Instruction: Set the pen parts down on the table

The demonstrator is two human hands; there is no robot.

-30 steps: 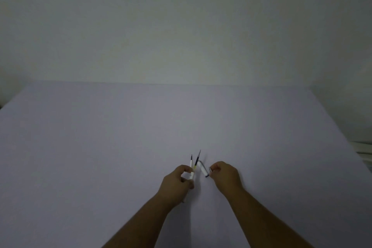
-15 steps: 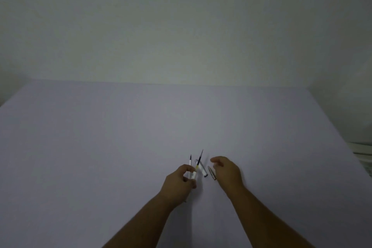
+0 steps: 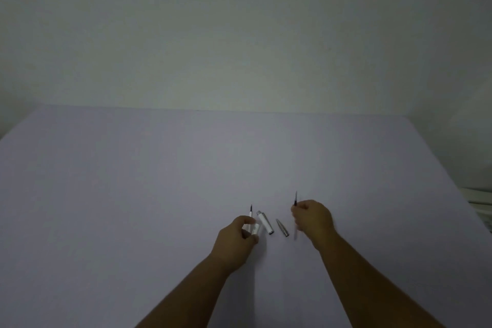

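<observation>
Two hands low over a pale table [image 3: 133, 194], well apart. Left hand [image 3: 235, 241] curled round a white pen part [image 3: 251, 224], dark tip pointing up and away. Right hand [image 3: 314, 218] pinches a thin dark refill [image 3: 295, 198], upright, its lower end blurred. Between the hands, on the table: white barrel [image 3: 265, 222] and silver tip [image 3: 282, 227], just beside each other, not touching.
</observation>
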